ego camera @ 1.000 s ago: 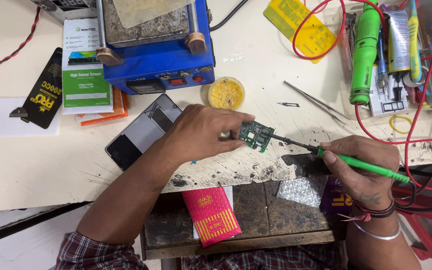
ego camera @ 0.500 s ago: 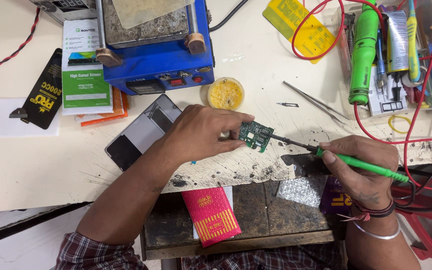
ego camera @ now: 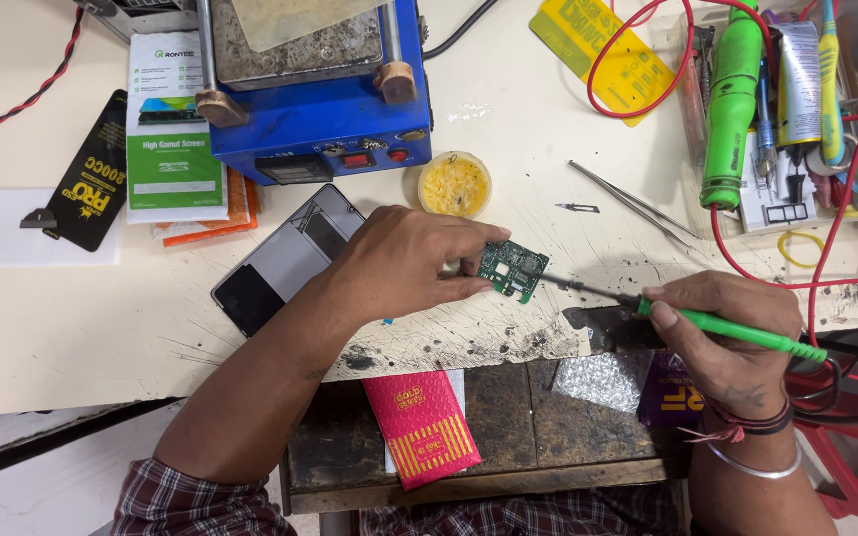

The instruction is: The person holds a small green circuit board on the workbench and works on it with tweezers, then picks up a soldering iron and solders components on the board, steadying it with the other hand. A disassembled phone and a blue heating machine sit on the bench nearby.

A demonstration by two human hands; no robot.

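Pinching a small green circuit board (ego camera: 513, 270) near the counter's (ego camera: 71, 337) front edge, the left hand (ego camera: 404, 263) steadies it; the right hand (ego camera: 722, 333) grips a green-handled soldering iron (ego camera: 707, 320), tip touching the board's right edge. A yellow flux tin (ego camera: 455, 185) sits just behind.

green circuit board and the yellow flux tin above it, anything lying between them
Nothing: in the head view, only bare scratched tabletop separates the green circuit board from the flux tin. The left hand pinches the board's left edge.
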